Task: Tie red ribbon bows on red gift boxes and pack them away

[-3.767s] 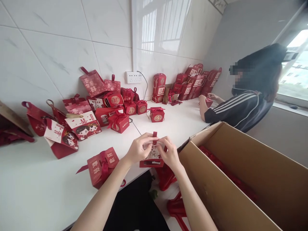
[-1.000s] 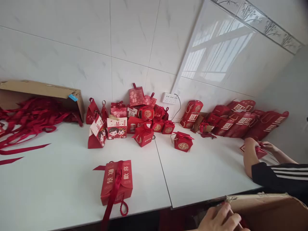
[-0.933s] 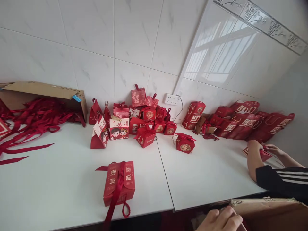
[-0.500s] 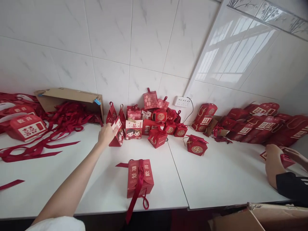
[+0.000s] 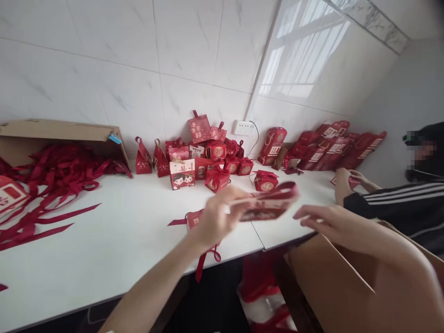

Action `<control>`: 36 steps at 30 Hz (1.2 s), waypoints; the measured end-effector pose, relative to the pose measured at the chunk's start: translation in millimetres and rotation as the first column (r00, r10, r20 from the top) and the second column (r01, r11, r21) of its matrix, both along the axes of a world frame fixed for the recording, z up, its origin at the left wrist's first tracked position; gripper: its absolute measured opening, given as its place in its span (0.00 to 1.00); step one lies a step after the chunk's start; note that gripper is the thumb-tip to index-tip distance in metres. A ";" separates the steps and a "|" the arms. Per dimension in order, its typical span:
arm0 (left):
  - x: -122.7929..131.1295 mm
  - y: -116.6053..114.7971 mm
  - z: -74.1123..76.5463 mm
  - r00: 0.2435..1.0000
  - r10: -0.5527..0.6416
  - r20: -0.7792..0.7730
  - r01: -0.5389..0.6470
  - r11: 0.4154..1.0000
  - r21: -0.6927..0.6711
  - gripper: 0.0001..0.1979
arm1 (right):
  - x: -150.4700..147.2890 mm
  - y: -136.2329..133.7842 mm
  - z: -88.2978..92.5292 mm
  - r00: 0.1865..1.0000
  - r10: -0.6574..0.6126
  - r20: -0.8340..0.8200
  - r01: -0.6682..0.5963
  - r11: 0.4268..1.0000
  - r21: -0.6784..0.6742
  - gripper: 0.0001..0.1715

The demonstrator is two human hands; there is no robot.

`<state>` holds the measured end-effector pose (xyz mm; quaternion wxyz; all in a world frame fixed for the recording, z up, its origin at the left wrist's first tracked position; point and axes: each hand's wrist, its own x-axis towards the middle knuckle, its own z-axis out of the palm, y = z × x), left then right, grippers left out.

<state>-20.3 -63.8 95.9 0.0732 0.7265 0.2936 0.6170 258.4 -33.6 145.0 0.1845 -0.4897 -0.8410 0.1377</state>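
Observation:
My left hand is closed on a red and white gift box, blurred by motion, held above the front of the table. My right hand is just to the right of that box, fingers apart and not touching it. Under my left hand, a red gift box with a ribbon lies partly hidden on the table. Behind stands a gift box with a cartoon couple, beside a red gift box with a bow.
Red ribbons spill from a cardboard box at the left. A power strip sits by the wall. Stacked red boxes stand at back right. An open carton is below my right arm. A co-worker's sleeve is at the right.
My left hand has carried the gift box from the back row towards the right and closer to me. My right hand has come into view. The camera has turned right.

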 end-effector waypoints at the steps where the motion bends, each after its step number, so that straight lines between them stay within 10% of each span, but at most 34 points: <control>1: 22.3 3.4 -15.1 0.998 -0.067 -0.010 0.066 0.994 -0.082 0.08 | 0.8 0.1 -3.0 1.000 0.027 0.009 -0.027 0.998 -0.056 0.12; 8: 71.4 41.6 -109.2 0.997 -0.068 -0.043 0.032 0.822 -0.569 0.08 | -20.5 10.4 -100.5 0.879 0.066 -0.472 -0.190 0.957 -0.219 0.27; 12: 63.3 49.4 -102.6 0.991 -0.085 -0.099 0.008 0.795 -0.607 0.06 | -36.7 14.5 -134.1 0.733 -0.150 -0.663 0.076 0.987 -0.140 0.23; 16: 67.0 47.7 -84.4 0.997 -0.075 0.006 0.065 0.814 -0.578 0.08 | -45.4 20.0 -125.6 0.765 -0.224 -0.603 0.290 0.957 0.012 0.14; 27: 70.1 58.1 -86.3 0.979 -0.178 -0.102 0.120 0.899 -0.421 0.09 | -59.9 27.3 -133.2 0.772 -0.040 -0.634 0.269 0.925 0.268 0.04; 36: 74.9 55.2 -89.0 0.981 -0.191 0.037 0.183 0.843 -0.506 0.11 | -50.5 22.9 -148.7 0.871 0.098 -0.482 0.158 0.873 0.462 0.10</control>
